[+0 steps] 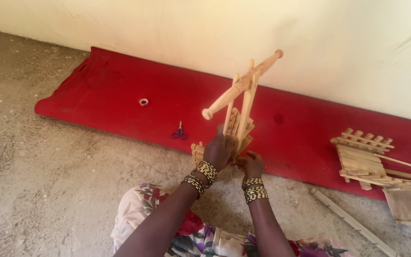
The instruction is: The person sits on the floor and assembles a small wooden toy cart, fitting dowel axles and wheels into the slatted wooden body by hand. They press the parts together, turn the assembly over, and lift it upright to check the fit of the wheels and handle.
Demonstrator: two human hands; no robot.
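Observation:
A light wooden frame [239, 124] of slats and thin uprights stands on the edge of a red mat [120, 90]. A long rounded wooden rod [243, 84] lies tilted across the top of its uprights. My left hand [217, 151] grips the base of the frame on its left side. My right hand [250, 164] holds the base from the lower right. Both wrists carry beaded bracelets.
Small blue-handled scissors [180, 133] and a roll of tape [143, 102] lie on the mat to the left. More wooden slatted pieces [365, 159] sit at the right, with a long wooden stick [353, 222] on the concrete floor. A pale wall runs behind.

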